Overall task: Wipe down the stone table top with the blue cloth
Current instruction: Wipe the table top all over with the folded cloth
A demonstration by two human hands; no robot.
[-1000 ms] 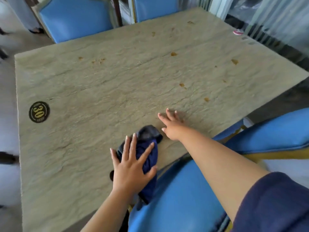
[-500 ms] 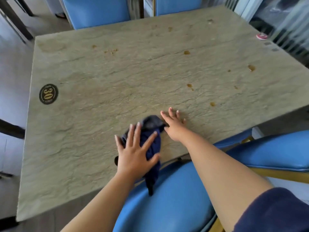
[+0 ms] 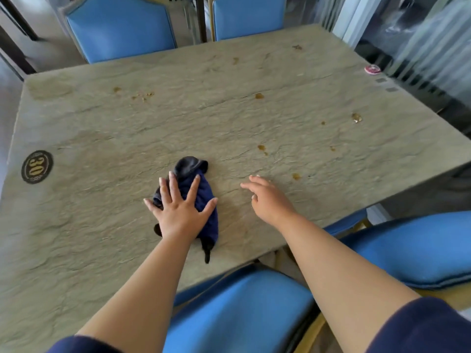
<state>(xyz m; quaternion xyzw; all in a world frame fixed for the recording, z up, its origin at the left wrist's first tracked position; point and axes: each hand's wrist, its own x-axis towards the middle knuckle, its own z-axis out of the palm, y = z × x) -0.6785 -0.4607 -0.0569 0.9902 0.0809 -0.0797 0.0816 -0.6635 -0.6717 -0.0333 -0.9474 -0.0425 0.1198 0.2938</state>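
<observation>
While the left hand (image 3: pixel 179 215) presses the blue cloth (image 3: pixel 197 192) flat, fingers spread, and the right hand (image 3: pixel 267 197) hovers relaxed, empty, strokes should sweep toward the stains (image 3: pixel 262 148) at two o'clock across the desk (image 3: pixel 102 138).

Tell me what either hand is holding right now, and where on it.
Nothing is gripped. The left hand presses flat, fingers spread, on the middle of the blue cloth on the table. The right hand is empty.

Blue cloth (image 3: pixel 201 197) partly under left hand (image 3: pixel 181 215)
</observation>
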